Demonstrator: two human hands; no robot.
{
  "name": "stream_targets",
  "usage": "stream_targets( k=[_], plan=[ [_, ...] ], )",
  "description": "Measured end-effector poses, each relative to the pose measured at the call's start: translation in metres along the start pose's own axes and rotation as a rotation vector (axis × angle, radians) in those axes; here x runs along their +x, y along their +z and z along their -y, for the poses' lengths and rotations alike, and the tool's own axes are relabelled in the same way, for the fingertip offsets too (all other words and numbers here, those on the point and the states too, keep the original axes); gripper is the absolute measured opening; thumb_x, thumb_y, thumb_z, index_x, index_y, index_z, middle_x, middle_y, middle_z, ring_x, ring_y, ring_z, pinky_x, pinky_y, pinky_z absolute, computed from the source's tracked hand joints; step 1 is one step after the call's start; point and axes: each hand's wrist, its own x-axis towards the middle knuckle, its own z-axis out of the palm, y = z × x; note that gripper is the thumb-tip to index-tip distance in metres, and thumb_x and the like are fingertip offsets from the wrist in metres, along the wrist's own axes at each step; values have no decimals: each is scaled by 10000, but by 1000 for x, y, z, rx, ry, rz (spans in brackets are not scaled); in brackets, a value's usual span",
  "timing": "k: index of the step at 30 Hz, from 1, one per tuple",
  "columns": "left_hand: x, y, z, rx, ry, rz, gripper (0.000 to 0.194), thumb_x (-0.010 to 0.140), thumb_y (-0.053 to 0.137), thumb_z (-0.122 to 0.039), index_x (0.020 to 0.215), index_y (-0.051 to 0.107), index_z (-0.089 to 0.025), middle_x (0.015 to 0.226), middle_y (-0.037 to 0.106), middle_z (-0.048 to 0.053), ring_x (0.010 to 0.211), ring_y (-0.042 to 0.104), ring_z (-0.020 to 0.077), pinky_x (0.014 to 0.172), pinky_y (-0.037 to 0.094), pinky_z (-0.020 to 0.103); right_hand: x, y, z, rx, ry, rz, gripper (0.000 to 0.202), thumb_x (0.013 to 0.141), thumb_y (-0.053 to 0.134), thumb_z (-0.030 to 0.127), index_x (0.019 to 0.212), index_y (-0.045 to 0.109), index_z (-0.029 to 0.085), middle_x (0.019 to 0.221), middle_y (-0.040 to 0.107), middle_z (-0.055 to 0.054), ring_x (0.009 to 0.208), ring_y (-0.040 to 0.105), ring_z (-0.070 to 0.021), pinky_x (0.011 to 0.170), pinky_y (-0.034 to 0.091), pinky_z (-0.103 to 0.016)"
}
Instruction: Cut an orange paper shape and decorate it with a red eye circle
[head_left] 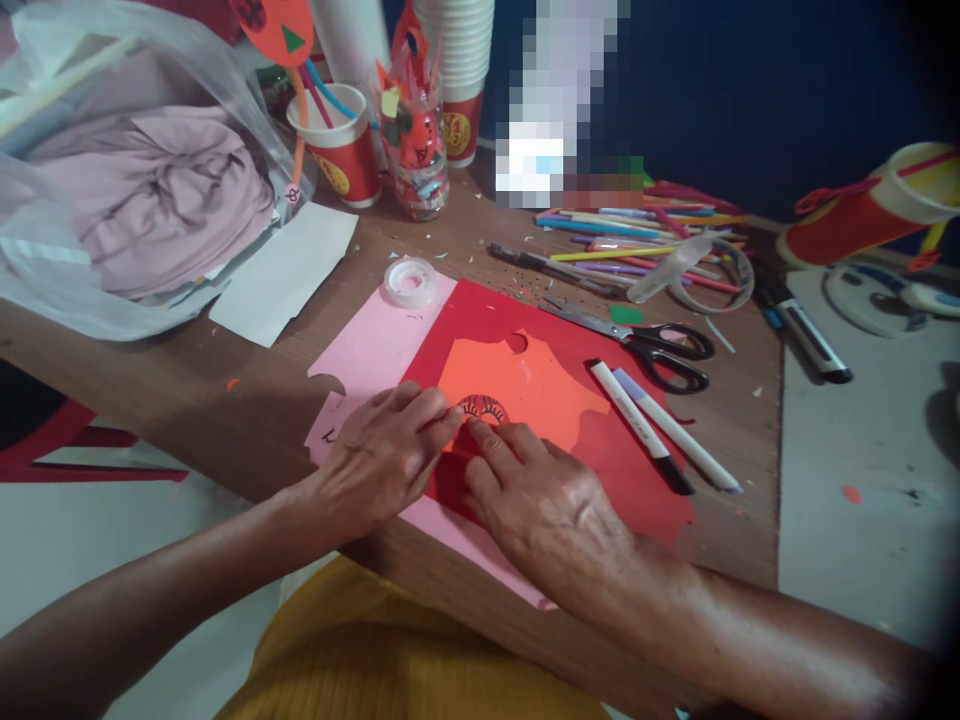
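Note:
A small red paper piece (484, 405) with black eyelash-like lines lies over an orange sheet (555, 385) with cut edges. My left hand (390, 440) pinches the left edge of this piece between thumb and fingers. From the right, my right hand (532, 490) rests with its index fingertip on the piece's lower part, its other fingers curled. Beneath the orange sheet are a red sheet (637, 490) and a pink sheet (375, 340). Black-handled scissors (645, 345) lie to the right, above a black-and-white marker (637, 425) and a lilac-capped marker (679, 430).
A tape roll (409, 283) sits on the pink sheet. Behind stand a red cup (345, 155), a plastic container (420, 150) and stacked cups (459, 100). Colored sticks (630, 240) lie at the back; a plastic bag (150, 200) is at left, a tilted cup (847, 215) at right.

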Motion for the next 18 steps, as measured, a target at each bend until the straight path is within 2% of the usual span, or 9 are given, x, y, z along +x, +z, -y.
stream_targets(
  k=[4, 12, 16, 18],
  plan=[
    [1, -1, -1, 14, 5, 31, 212, 920, 360, -156, 1036, 538, -139, 860, 579, 53, 739, 490, 197, 628, 415, 325, 0, 0, 0, -4, 8, 6, 78, 790, 535, 99, 835, 593, 126, 1086, 656, -185, 841, 620, -288, 531, 513, -330],
    [1, -2, -2, 65, -8, 42, 220, 920, 350, -165, 1012, 550, -165, 862, 601, 38, 719, 503, 187, 616, 421, 317, 0, 1, -1, -1, 3, -34, 49, 791, 562, 125, 830, 589, 139, 967, 671, -128, 778, 608, -263, 512, 485, -321],
    [2, -5, -3, 69, -12, 77, 222, 917, 363, -164, 1027, 556, -149, 869, 604, 51, 732, 514, 196, 624, 431, 323, 0, 2, 0, -11, 3, -31, 43, 798, 554, 130, 826, 586, 139, 1015, 670, -139, 813, 609, -264, 540, 490, -323],
    [2, -5, -4, 73, -12, 52, 226, 921, 353, -170, 1018, 555, -148, 863, 601, 56, 728, 512, 200, 616, 426, 327, 0, 3, -1, -9, 3, -28, 47, 806, 545, 134, 831, 585, 140, 1004, 672, -136, 813, 608, -261, 547, 488, -324]
  ],
)
